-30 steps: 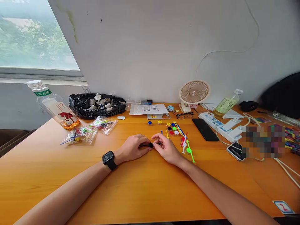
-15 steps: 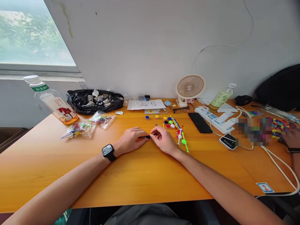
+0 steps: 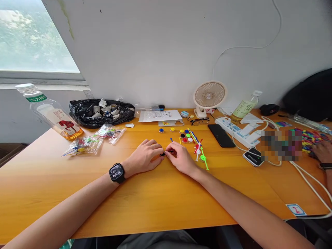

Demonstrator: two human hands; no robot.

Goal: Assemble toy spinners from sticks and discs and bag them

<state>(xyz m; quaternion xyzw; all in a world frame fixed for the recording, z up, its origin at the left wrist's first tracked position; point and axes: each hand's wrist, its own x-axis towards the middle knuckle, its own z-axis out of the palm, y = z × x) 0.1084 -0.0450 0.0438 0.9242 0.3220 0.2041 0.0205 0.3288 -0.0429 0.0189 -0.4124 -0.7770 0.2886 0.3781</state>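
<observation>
My left hand (image 3: 145, 154), with a black watch on its wrist, and my right hand (image 3: 181, 158) meet over the middle of the table. Between their fingertips is a small black plastic piece (image 3: 163, 153), mostly covered by the fingers, and both hands pinch it. Just beyond my right hand lie several coloured round discs (image 3: 190, 139) in blue, yellow, red, white, green and black. To its right are assembled stick-and-disc pieces, among them a green one (image 3: 203, 158) and a white one (image 3: 198, 152). A small blue stick (image 3: 171, 140) shows behind the fingers.
Clear bags of coloured parts (image 3: 83, 145), a tilted drink bottle (image 3: 55, 116) and a black plastic bag (image 3: 101, 112) are at left. A fan (image 3: 209, 95), phone (image 3: 221, 135), power strip (image 3: 237, 132) and cables stand right. Another person's hand (image 3: 323, 151) is at far right.
My left fingers have closed further over the black piece, so less of it shows. The hands stay together, and the view has shifted slightly.
</observation>
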